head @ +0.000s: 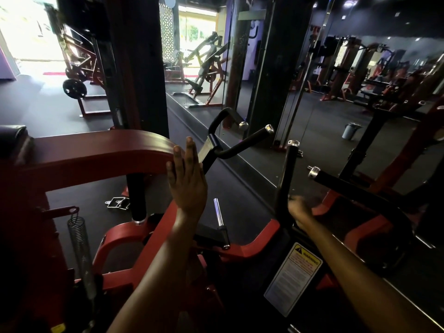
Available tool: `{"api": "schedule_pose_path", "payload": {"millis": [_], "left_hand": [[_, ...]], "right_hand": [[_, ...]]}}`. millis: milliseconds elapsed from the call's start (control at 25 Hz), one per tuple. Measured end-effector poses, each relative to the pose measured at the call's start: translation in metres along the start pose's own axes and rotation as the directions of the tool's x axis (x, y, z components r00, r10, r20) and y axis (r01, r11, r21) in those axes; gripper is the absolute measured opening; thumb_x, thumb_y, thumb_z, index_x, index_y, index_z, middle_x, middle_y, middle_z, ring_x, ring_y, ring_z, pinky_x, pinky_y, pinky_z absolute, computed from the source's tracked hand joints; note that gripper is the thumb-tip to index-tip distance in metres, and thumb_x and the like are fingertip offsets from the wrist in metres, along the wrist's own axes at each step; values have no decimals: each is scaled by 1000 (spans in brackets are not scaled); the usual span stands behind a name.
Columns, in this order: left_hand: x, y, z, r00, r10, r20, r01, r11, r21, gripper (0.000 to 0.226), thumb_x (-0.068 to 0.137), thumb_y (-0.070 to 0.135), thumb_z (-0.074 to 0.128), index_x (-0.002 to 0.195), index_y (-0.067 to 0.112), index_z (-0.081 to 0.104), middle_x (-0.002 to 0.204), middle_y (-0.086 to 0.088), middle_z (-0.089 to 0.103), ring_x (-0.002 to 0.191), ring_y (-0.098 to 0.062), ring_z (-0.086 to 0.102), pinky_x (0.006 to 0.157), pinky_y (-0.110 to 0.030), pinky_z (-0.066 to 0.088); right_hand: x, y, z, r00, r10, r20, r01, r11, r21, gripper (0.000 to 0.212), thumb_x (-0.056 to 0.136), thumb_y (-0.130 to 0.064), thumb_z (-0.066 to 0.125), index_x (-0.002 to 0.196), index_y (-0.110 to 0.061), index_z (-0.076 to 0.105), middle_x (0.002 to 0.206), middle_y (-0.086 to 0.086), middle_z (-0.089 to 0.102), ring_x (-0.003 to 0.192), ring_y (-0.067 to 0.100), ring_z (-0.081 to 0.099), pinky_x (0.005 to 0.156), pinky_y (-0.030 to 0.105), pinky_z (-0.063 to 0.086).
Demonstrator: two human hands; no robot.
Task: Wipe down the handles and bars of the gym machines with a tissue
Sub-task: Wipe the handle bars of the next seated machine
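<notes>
**Red machine frame, black handles, mirrored gym wall**

Red steel arm (96,152) at left; the left hand (186,179), fingers straight, lies flat against its curved end. Centre: black curved handle (242,143). Right hand (299,210), blurred, meets the upright black bar (287,179); its grip cannot be told. No tissue is discernible. Dark rubber floor (240,188); mirror (336,92) behind.

Dark gym floor (240,212), red machine (96,150)
</notes>
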State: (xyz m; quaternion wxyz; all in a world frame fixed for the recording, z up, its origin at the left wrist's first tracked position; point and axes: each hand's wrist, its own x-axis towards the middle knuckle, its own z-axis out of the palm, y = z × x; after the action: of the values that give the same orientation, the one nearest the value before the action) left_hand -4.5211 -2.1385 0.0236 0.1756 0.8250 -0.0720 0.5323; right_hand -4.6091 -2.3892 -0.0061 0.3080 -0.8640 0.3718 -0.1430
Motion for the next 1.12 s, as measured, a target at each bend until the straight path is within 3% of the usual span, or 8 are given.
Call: {"api": "schedule_pose_path", "payload": {"millis": [200,320,480,600,680,760,920,1120], "left_hand": [[-1,0,-1,997,-29,66,32,998,-49,63,100,20,41,154,14,8,160,7,-15,147,-18,-17,117,-37,-16],[-2,0,-3,994,-32,100,38,997,-65,58,101,18,42,154,14,17,160,7,-5,147,-17,-15,117,-36,-14],[-3,-2,0,996,-28,86,29,999,-13,56,102,21,40,153,14,18,161,7,-9,148,-18,-14,118,-37,-14],[-5,-2,1,997,-14,78,13,1000,10,56,102,22,38,154,15,16,161,6,-8,148,-19,-14,118,-38,-14],[-6,-1,2,995,-20,97,17,1000,26,56,102,21,40,154,16,20,162,5,-3,147,-19,-16,117,-38,-15],[-4,0,1,994,-34,104,32,999,25,57,101,19,43,153,16,22,161,4,6,147,-18,-17,117,-38,-15],[-5,0,1,993,-42,113,44,999,-10,56,100,16,45,152,15,26,159,5,12,147,-16,-17,118,-37,-12],[-6,0,4,995,-46,93,44,999,25,54,101,19,38,153,17,22,161,5,5,147,-18,-16,118,-38,-12]], "right_hand": [[31,-76,-46,831,-380,-407,412,911,-9,21,93,-2,46,105,3,63,106,19,61,98,29,59,80,31,46],[68,-85,-57,855,-455,-248,431,890,-146,30,95,-10,41,120,-3,55,123,22,50,108,34,54,90,38,43],[15,-43,-15,904,-418,-92,400,901,-168,29,86,-3,61,113,5,55,99,25,62,65,30,64,51,33,50],[-3,-22,-2,784,-616,76,557,643,-526,13,87,-2,57,97,3,63,109,22,61,93,39,61,75,42,52],[26,-41,-32,656,-754,20,643,545,-539,15,94,-9,50,89,-3,63,97,17,62,99,35,57,81,41,48],[66,-67,-66,652,-752,-97,616,600,-511,15,93,-8,51,97,1,62,104,18,60,100,31,54,78,36,45],[83,-60,-73,739,-673,44,561,577,-594,22,94,-6,44,109,3,57,111,21,56,94,32,54,78,38,47],[32,-25,-43,530,-748,400,802,290,-522,5,85,-2,58,84,-4,63,92,16,60,84,33,59,74,37,49]]}}
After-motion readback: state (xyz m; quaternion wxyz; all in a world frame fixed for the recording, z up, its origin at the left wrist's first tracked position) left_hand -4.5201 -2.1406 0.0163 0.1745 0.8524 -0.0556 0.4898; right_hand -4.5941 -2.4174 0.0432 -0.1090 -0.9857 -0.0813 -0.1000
